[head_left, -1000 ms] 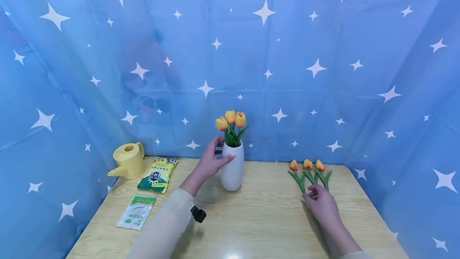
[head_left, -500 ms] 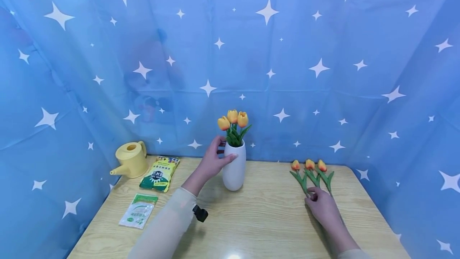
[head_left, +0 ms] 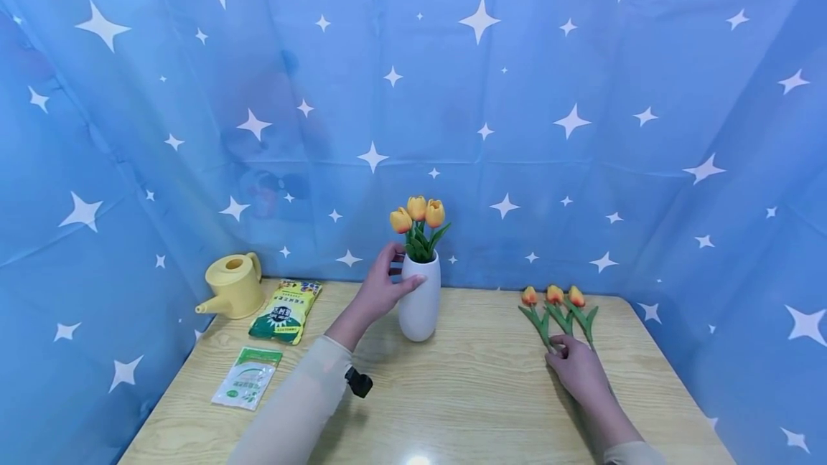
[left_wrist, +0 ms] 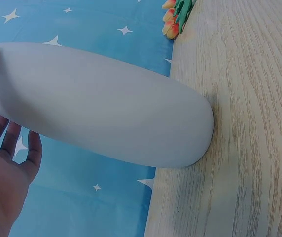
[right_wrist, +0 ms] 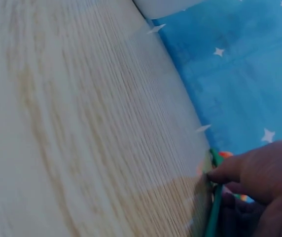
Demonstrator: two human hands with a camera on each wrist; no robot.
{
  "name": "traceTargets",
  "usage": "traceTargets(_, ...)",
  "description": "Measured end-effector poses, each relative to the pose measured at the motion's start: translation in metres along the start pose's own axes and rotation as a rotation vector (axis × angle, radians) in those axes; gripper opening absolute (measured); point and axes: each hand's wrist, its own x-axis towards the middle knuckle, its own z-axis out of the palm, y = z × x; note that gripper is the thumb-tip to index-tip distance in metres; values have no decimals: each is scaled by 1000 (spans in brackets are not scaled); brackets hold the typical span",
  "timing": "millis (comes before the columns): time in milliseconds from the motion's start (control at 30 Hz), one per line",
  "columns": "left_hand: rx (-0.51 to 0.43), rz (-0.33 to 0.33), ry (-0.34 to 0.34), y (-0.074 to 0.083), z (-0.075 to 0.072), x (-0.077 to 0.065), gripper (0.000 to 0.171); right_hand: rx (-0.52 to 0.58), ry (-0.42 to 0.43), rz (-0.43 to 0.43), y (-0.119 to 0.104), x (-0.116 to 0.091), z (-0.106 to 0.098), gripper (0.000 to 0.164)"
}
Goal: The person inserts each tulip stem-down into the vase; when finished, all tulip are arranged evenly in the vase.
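Note:
Near the table's back edge a white vase (head_left: 421,307) stands upright, with three yellow-orange tulips (head_left: 416,208) in it. My left hand (head_left: 377,291) holds it near the top, thumb across the front and fingers round the far side. In the left wrist view, the vase (left_wrist: 106,103) fills the middle. Over at the right, three more tulips (head_left: 553,295) lie side by side on the table, heads toward the curtain. My right hand (head_left: 578,372) pinches the leftmost one by its stem. In the right wrist view, thumb and finger meet at a green stem (right_wrist: 213,215).
A yellow watering can (head_left: 234,289) stands at the back left of the wooden table (head_left: 478,393). Beside it lie a yellow-green bag (head_left: 286,312) and a white-green packet (head_left: 248,379). Behind the table hangs a blue star-patterned curtain (head_left: 439,92).
My right hand's fingers have drawn closer together on the tulip stem since a second ago. The left hand and the vase stay in place; the head view shifts slightly.

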Motion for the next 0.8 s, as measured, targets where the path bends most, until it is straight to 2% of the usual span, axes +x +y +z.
traceTargets(267, -10, -8, -1, 0, 0, 0, 62, 59, -12, -1, 3, 0, -3, 40)
traceTargets(500, -3, -16, -2, 1, 0, -1, 63, 229, -61, 32, 1, -5, -3, 42)
traceTargets(800, 9, -13, -2, 1, 0, -1, 59, 416, -122, 81, -19, -12, -7, 45)
